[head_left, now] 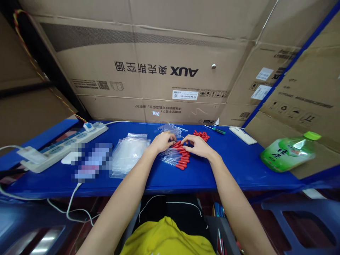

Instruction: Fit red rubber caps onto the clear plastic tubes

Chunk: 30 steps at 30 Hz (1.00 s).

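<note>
My left hand (pixel 163 142) is curled with thumb and fingers together at the upper end of a fanned row of thin clear droppers (pixel 170 157) with red rubber bulbs (pixel 182 165). Facing it, my right hand (pixel 198 146) pinches at the red bulbs on the row's other side. The fingertips almost meet over the same spot, and the small piece between them is largely hidden. Behind my left hand lies a loose heap of clear thin tubes (pixel 172 128). A pile of loose red bulbs (pixel 202 135) sits just beyond my right hand.
Clear plastic bags (pixel 130 152) are stacked left of my left forearm, beside a blurred-out phone (pixel 94 161) and a power strip (pixel 69 145). A screwdriver (pixel 218 130), a white power bank-like block (pixel 242 135) and a green-labelled bottle (pixel 288 154) are on the right. Cardboard (pixel 156 88) walls the back.
</note>
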Each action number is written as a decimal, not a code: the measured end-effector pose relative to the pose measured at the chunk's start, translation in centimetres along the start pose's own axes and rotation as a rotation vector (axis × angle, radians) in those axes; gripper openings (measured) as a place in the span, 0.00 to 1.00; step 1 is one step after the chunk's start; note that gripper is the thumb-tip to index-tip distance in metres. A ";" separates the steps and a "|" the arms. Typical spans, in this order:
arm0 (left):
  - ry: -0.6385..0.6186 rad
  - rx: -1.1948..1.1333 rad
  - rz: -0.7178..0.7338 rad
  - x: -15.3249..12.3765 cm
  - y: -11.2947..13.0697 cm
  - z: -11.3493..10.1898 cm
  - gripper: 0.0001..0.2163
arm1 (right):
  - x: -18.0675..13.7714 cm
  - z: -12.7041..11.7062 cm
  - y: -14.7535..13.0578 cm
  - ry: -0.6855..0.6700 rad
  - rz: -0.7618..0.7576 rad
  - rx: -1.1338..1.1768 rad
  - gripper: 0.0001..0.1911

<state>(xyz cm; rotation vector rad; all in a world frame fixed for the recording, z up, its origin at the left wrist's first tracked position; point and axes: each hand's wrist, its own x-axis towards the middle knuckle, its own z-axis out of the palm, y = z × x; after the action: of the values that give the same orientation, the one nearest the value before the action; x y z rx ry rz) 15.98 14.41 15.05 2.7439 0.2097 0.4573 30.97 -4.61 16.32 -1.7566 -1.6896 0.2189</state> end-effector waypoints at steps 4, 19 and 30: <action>-0.009 0.044 -0.031 0.0 -0.2 0.2 0.09 | 0.3 -0.1 0.4 0.101 0.065 -0.017 0.10; 0.140 0.068 -0.172 0.1 0.9 -0.4 0.07 | -0.8 -2.4 2.6 0.405 0.523 -0.362 0.13; 0.171 -0.029 -0.102 0.2 1.3 0.3 0.13 | -0.8 -1.8 2.1 0.245 0.475 -0.490 0.09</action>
<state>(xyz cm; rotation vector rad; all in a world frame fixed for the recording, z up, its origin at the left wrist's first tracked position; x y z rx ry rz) 16.42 13.18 15.31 2.6516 0.3810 0.6621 33.56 -5.82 16.24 -2.4227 -1.1916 -0.2183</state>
